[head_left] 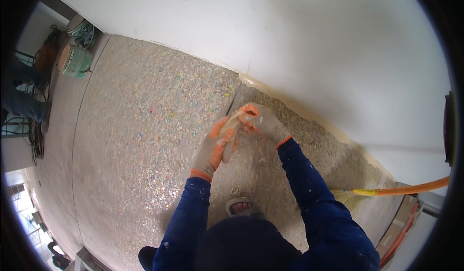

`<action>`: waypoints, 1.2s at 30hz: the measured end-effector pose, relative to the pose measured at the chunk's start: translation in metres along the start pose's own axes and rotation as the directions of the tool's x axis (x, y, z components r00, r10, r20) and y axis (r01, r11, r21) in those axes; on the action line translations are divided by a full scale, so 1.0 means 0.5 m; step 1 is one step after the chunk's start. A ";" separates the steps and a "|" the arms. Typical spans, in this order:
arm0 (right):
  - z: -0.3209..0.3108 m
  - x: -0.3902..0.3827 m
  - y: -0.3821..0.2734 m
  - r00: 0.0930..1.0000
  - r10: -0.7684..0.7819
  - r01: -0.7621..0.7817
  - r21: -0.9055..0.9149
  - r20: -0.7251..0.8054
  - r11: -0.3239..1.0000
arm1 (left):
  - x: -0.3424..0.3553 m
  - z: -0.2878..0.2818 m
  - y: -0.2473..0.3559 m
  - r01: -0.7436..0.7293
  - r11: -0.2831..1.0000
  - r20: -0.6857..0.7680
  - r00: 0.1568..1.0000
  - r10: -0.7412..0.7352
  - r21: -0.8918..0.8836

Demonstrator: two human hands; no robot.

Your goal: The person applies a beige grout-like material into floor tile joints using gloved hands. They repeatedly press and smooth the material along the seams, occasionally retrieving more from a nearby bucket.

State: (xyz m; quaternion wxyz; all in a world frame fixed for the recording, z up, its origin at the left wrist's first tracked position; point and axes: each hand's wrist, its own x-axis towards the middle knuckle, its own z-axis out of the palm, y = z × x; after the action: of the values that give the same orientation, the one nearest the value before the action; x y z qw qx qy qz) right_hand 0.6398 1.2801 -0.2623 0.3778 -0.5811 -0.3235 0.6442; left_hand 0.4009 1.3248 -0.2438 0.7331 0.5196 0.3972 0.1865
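I wear pale knit gloves with orange palms and fingers, and dark blue sleeves spotted with white. My left hand (216, 143) is wrapped round a long, pale beige thing (233, 128), blurred and partly hidden by the fingers, so its kind does not show. At its upper end my right hand (258, 119) closes on it, thumb and forefinger curled round. Both hands are close together above the speckled floor, near the foot of the white wall. My sandalled foot (240, 207) stands below them.
A white wall (299, 39) runs along the far and right side, with a beige band at its base. A broom (401, 190) with an orange handle leans at right. Two buckets (75, 61) stand at the far left. Another person's legs (26, 97) and cables (36, 138) show nearby.
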 end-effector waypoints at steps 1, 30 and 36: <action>-0.008 0.017 -0.008 0.995 -0.013 0.012 -0.011 -0.098 1.000 | 0.025 0.009 0.002 -0.018 0.994 -0.053 0.998 0.023 0.106; -0.056 0.141 -0.017 0.739 -0.652 -0.001 -0.969 -0.168 0.248 | 0.102 0.012 0.012 0.096 0.993 -0.047 0.994 -0.099 -0.067; -0.049 0.136 -0.014 0.725 -0.642 -0.136 -0.966 -0.250 0.222 | 0.080 0.018 0.006 0.122 0.982 -0.082 0.987 -0.135 -0.141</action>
State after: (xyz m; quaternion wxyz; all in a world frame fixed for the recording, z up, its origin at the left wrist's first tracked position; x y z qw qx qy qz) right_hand 0.6623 1.3417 -0.2931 0.1410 -0.7908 -0.5956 0.0084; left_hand 0.4327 1.3480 -0.2554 0.7582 0.4329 0.4496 0.1889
